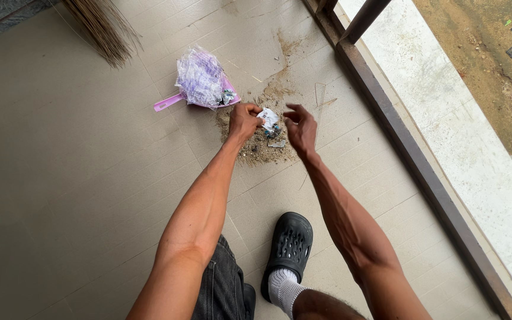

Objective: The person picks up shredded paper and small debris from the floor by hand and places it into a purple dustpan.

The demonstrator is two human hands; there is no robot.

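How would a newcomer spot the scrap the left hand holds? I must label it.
Start at the dark metal railing, then go left to the sandy dirt pile on the tiled floor. Above it, the left hand pinches a crumpled white paper scrap, the only litter lifted off the floor.

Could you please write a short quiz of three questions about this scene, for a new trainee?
1. True or false: the left hand pinches a white scrap of paper above the pile of sand and litter.
2. What lies in the pink dustpan?
A. a crumpled clear plastic bag
B. a glass bottle
C. a folded cloth
3. Fill in: the right hand is ____, with curled fingers, and holds nothing.

Key:
1. True.
2. A: the plastic bag rests in the dustpan, with the straw broom further left.
3. Open.
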